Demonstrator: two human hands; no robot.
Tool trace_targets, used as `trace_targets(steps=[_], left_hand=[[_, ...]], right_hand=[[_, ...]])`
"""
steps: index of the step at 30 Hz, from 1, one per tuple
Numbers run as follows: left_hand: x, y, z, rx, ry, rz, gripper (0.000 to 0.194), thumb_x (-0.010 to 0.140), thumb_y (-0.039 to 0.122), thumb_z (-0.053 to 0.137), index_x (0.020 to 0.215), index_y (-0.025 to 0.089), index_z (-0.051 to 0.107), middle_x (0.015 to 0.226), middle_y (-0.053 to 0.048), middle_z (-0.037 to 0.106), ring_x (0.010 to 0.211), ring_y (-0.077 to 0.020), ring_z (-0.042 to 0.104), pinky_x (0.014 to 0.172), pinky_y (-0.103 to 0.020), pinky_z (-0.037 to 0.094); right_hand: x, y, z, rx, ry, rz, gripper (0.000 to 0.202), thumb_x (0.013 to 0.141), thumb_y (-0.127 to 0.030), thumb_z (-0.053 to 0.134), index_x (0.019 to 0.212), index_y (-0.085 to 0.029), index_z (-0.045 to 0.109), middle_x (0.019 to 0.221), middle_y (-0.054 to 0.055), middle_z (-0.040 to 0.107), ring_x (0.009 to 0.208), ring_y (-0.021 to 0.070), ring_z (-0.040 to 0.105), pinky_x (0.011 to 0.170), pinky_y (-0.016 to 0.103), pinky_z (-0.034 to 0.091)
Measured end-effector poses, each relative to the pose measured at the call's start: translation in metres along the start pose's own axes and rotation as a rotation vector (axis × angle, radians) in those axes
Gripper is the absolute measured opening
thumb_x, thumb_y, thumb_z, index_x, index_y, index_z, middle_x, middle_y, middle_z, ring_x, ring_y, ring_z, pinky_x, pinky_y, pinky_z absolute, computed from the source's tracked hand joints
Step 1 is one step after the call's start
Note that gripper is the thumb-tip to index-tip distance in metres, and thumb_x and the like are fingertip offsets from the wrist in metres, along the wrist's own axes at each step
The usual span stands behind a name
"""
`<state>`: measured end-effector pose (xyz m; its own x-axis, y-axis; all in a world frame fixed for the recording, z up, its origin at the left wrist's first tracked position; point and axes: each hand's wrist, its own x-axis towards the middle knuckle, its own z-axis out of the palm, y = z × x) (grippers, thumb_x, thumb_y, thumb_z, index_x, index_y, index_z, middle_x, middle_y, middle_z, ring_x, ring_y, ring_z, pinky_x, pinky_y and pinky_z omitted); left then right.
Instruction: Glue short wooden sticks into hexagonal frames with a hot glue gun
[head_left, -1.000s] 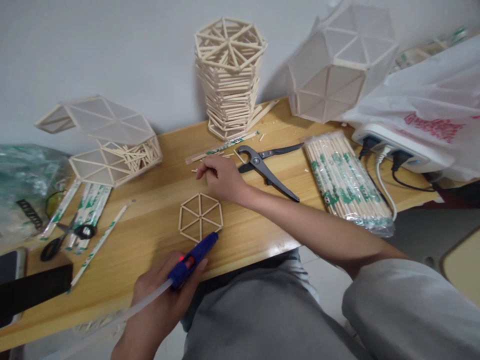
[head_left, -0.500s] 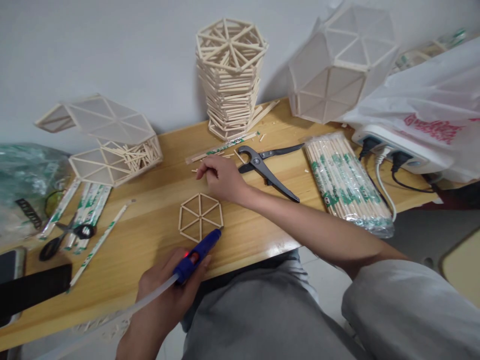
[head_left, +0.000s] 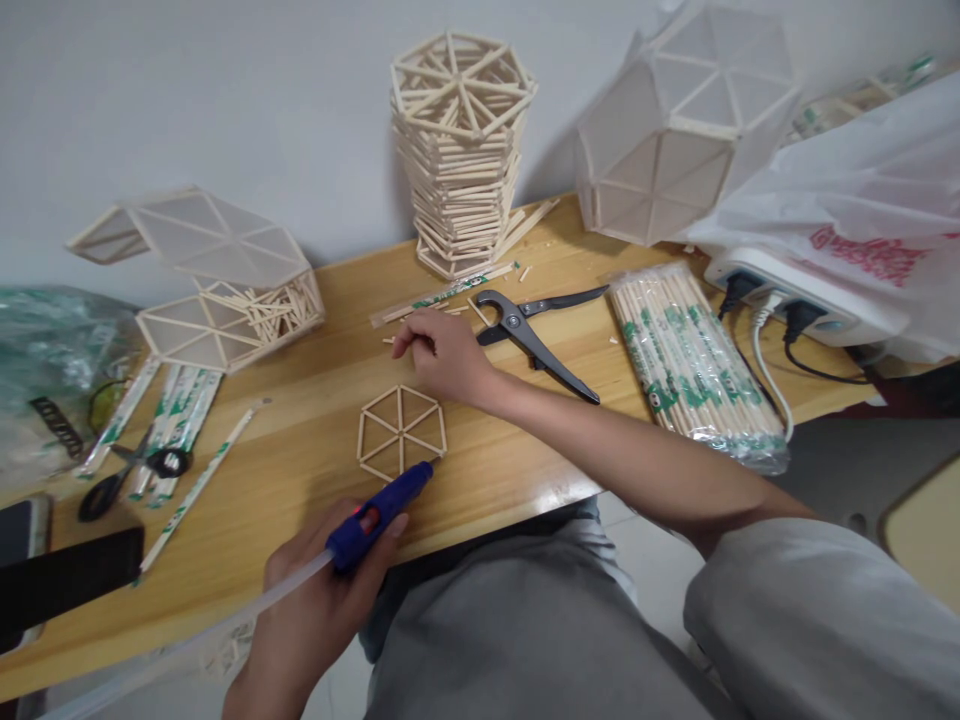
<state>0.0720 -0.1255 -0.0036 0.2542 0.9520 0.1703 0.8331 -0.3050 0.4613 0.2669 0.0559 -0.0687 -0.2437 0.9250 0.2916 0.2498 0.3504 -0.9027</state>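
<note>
A blue hot glue gun (head_left: 382,515) with a long clear glue stick trailing from its back is gripped in my left hand (head_left: 326,580). Its tip lies just below the lower right corner of a flat hexagonal stick frame (head_left: 400,434) with spokes. My right hand (head_left: 442,355) rests on the table above that frame, fingers curled in; whether anything is between them is hidden. Grey-black cutters (head_left: 517,322) lie open just right of my right hand. Short stick pieces and a wrapped pair of chopsticks (head_left: 450,295) are behind the hand.
A tall stack of stick frames (head_left: 465,160) stands against the wall. Papered hexagonal structures stand at left (head_left: 217,240) and right (head_left: 660,150). Chopstick pack (head_left: 690,360), power strip (head_left: 810,300), scissors (head_left: 127,475) and a phone (head_left: 26,540) lie around the wooden table (head_left: 510,480).
My left hand has drawn the glue gun slightly down and to the left, off the frame's lower right corner. My right hand has stayed in place.
</note>
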Motion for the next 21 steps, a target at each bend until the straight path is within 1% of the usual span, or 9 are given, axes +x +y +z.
trace_targets(steps=[6,10,15,18,21], left_hand=[[-0.002,-0.002,0.001,-0.005,-0.001,-0.011,0.035,0.104,0.05,0.064,0.08,0.025,0.064,0.065,0.003,0.067,0.052,-0.014,0.065,0.05,-0.024,0.047],[-0.002,-0.004,0.007,0.003,0.003,-0.035,0.034,0.104,0.052,0.063,0.084,0.025,0.066,0.067,0.003,0.068,0.055,-0.0151,0.067,0.052,-0.025,0.048],[0.001,-0.006,0.01,-0.028,-0.027,-0.09,0.034,0.102,0.054,0.066,0.082,0.026,0.067,0.065,0.003,0.067,0.055,-0.0155,0.066,0.054,-0.026,0.049],[0.003,-0.006,0.007,-0.041,-0.026,-0.061,0.034,0.101,0.053,0.067,0.08,0.026,0.067,0.065,0.003,0.067,0.055,-0.0153,0.066,0.053,-0.025,0.049],[0.006,-0.005,0.005,-0.056,-0.03,-0.047,0.035,0.101,0.05,0.068,0.077,0.025,0.066,0.063,0.003,0.066,0.051,-0.0138,0.063,0.05,-0.024,0.046]], right_hand=[[0.0,0.002,0.001,0.019,0.012,-0.018,0.031,0.079,0.002,0.048,0.073,-0.02,0.068,0.082,0.001,0.073,0.086,0.0177,0.067,0.086,0.031,0.049],[0.0,0.002,0.001,0.012,0.009,-0.018,0.032,0.079,0.003,0.047,0.073,-0.02,0.068,0.082,0.001,0.072,0.086,0.0177,0.067,0.087,0.031,0.048],[0.0,0.001,0.001,0.013,-0.001,-0.007,0.032,0.079,0.003,0.047,0.074,-0.021,0.068,0.082,0.001,0.072,0.086,0.0175,0.066,0.086,0.031,0.048],[0.0,0.001,0.001,0.019,-0.004,-0.008,0.032,0.08,0.003,0.047,0.074,-0.021,0.068,0.082,0.001,0.072,0.085,0.0173,0.066,0.086,0.031,0.048],[0.0,0.001,0.001,0.008,-0.006,0.003,0.031,0.08,0.002,0.047,0.073,-0.021,0.068,0.082,0.0,0.072,0.084,0.0172,0.065,0.086,0.031,0.048]])
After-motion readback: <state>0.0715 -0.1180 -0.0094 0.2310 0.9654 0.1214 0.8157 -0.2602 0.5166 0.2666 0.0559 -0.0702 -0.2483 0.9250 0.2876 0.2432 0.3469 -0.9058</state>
